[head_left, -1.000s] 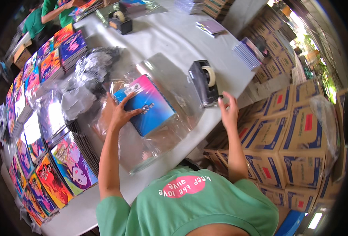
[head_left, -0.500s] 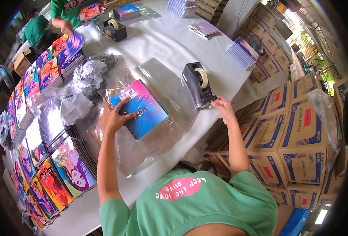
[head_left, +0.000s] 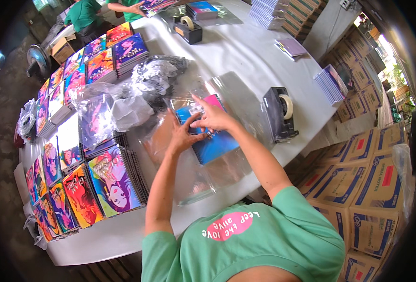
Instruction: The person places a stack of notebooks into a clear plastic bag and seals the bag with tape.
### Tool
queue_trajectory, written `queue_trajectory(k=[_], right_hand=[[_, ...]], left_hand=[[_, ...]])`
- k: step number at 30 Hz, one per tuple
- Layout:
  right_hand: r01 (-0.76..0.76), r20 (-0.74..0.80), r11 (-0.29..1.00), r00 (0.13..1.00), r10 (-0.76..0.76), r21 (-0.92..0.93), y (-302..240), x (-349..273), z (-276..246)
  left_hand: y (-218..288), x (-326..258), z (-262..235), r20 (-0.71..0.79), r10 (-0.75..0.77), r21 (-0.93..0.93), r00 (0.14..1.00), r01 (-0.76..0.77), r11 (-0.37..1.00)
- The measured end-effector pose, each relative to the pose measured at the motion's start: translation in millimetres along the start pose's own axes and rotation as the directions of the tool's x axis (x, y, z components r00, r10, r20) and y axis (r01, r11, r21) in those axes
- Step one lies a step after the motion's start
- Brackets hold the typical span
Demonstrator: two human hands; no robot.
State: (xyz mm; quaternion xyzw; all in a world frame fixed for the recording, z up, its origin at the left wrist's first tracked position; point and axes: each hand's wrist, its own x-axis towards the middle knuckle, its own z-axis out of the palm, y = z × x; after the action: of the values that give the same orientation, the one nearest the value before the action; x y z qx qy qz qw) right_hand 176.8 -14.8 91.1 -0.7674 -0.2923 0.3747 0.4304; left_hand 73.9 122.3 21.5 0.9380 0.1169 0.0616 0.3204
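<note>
A blue and pink spiral notebook (head_left: 219,146) lies in clear plastic wrap (head_left: 238,98) on the table in front of me. My left hand (head_left: 184,135) rests on its left side, fingers spread over the wrapped cover. Over the notebook's upper part is my right hand (head_left: 216,117), index finger stretched out and the other fingers beside my left fingertips. Whether a bit of tape lies under those fingers is hidden. To the right stands a black tape dispenser (head_left: 278,115) with a roll of tape, touched by neither hand.
Stacks of colourful spiral notebooks (head_left: 116,181) fill the table's left side. Crumpled plastic (head_left: 154,77) lies behind them. A second tape dispenser (head_left: 188,30) stands at the back, near a co-worker's hand (head_left: 135,8). Cardboard boxes (head_left: 339,174) are piled beyond the right edge.
My right hand has left the tape dispenser and come over the notebook beside my left hand. The co-worker's hand has moved away from the far notebook stack. The whole view has shifted.
</note>
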Motion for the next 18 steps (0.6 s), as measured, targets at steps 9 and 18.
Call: queue_trajectory(k=[9, 18], right_hand=[[-0.114, -0.302, 0.907, 0.953, -0.015, -0.405, 87.5, -5.5, -35.3], [0.503, -0.408, 0.754, 0.849, -0.337, 0.422, 56.1, -79.6, -6.2]], left_hand=[[-25.0, -6.7, 39.5, -0.192, -0.031, -0.471, 0.981, -0.065, 0.880], [57.3, -80.0, -3.9, -0.461, 0.029, -0.731, 0.887, -0.398, 0.555]])
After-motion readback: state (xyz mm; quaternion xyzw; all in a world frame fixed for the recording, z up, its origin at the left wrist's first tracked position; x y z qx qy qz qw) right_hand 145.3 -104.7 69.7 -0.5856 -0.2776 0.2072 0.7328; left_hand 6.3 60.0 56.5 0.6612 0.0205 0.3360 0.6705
